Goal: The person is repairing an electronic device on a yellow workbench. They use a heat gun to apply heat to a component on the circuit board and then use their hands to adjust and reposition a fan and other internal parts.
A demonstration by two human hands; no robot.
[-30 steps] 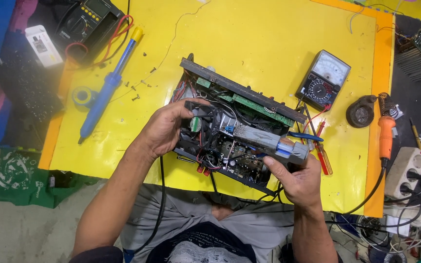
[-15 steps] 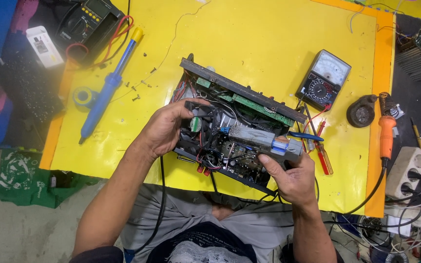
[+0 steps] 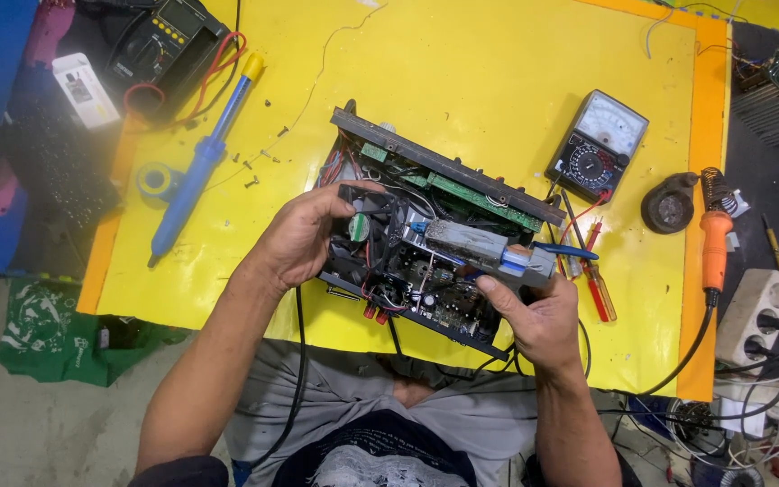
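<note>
On the yellow table [image 3: 462, 63] the opened amplifier chassis [image 3: 435, 243] sits at centre, unmoved. The left hand [image 3: 304, 239] stays clamped on its nine o'clock edge. The right hand [image 3: 543, 316], at five o'clock, has slid inward, fingers now pinching the grey block [image 3: 466, 239].

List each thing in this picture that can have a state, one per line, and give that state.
Electronics chassis: cover off, circuit boards exposed, tilted on the yellow mat.
Left hand: gripping the chassis's left end.
Right hand: gripping its right corner.
Analog multimeter: face up, probes beside it.
Orange soldering iron: lying, corded.
Blue desoldering pump: lying flat, unused.
</note>
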